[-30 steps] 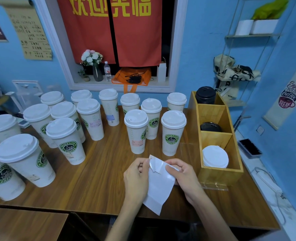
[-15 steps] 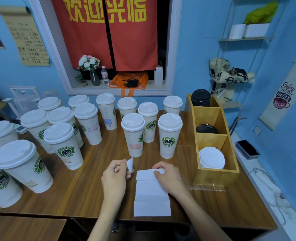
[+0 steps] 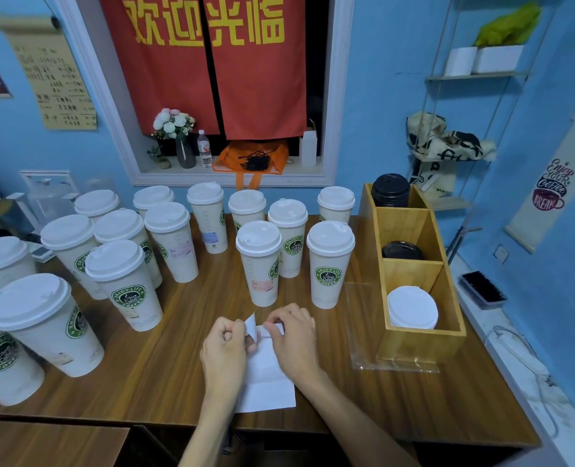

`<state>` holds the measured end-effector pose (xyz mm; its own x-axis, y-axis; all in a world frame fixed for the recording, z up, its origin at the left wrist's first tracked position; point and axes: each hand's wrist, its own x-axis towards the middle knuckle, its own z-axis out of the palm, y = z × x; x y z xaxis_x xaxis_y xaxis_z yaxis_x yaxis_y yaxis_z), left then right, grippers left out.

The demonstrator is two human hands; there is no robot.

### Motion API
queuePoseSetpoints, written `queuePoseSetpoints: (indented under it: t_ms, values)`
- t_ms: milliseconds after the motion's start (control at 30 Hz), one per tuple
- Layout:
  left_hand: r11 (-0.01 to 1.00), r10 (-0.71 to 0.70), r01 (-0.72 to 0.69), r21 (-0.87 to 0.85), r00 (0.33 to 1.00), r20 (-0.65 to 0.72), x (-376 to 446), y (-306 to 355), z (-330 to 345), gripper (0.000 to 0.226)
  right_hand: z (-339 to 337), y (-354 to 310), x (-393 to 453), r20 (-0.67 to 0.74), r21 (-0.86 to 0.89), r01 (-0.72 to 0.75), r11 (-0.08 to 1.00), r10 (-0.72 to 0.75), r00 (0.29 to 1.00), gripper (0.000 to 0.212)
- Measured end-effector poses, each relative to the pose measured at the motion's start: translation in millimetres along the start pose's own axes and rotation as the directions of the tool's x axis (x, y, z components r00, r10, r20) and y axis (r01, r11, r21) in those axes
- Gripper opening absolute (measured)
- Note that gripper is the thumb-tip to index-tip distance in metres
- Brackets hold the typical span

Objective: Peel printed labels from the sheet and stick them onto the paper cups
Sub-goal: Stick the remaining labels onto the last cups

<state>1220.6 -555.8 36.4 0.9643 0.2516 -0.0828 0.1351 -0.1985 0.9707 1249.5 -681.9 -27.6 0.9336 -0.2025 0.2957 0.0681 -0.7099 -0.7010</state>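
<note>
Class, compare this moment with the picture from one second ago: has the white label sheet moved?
Yes. The label sheet was held up off the wooden table then; now it lies flat on it near the front edge, the right hand pressing its top and the left hand pinching a peeled label.

white cups [image 3: 329, 264] with green logos, brown wood table [image 3: 164, 358], white sheet [image 3: 266, 382]

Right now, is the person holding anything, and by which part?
Yes. The left hand pinches a peeled label by its lower edge. The right hand pinches the top edge of the label sheet.
</note>
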Motion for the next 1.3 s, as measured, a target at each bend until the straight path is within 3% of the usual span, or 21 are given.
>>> queuePoseSetpoints:
  t_ms: [167,267,333,433,667,833,900,1100,1300]
  values:
    - [0.999,0.031,-0.031,0.014,0.999,-0.015,0,-1,7,0.03,-39,-12,-18,-0.032,0.414,-0.164,0.895,0.194,0.981,0.01]
    - [0.996,0.073,-0.074,0.04,0.997,0.019,0,-1,16,0.029,-56,-21,-27,0.093,0.578,-0.191,0.794,0.169,0.981,0.02]
    - [0.993,0.11,-0.112,0.043,0.993,0.047,-3,2,23,0.029,-60,-22,-30,0.166,0.602,-0.197,0.774,0.12,0.979,0.036]
    - [0.985,0.168,-0.17,0.02,0.982,0.086,-13,9,32,0.027,-63,-21,-32,0.164,0.588,-0.196,0.784,0.122,0.979,0.044]
    - [0.974,0.228,-0.225,-0.039,0.953,0.201,-15,-6,48,0.026,-69,-18,-28,0.039,0.644,-0.23,0.729,0.268,0.962,0.015]
    - [0.965,0.166,-0.111,-0.239,0.96,0.224,-17,-2,52,0.018,-73,-10,-24,0.12,0.865,-0.291,0.408,0.394,0.911,0.011]
    - [0.97,0.135,-0.081,-0.229,0.964,0.23,-14,-2,54,0.033,-74,-6,-24,0.121,0.867,-0.296,0.401,0.407,0.906,0.013]
    - [0.969,0.119,-0.055,-0.241,0.957,0.264,-6,-3,54,0.005,-83,2,-25,0.107,0.815,-0.3,0.496,0.381,0.918,0.013]
    - [0.975,0.152,-0.115,-0.187,0.969,0.197,-5,-4,60,0.006,-90,14,-18,0.119,0.755,-0.325,0.569,0.368,0.922,0.036]
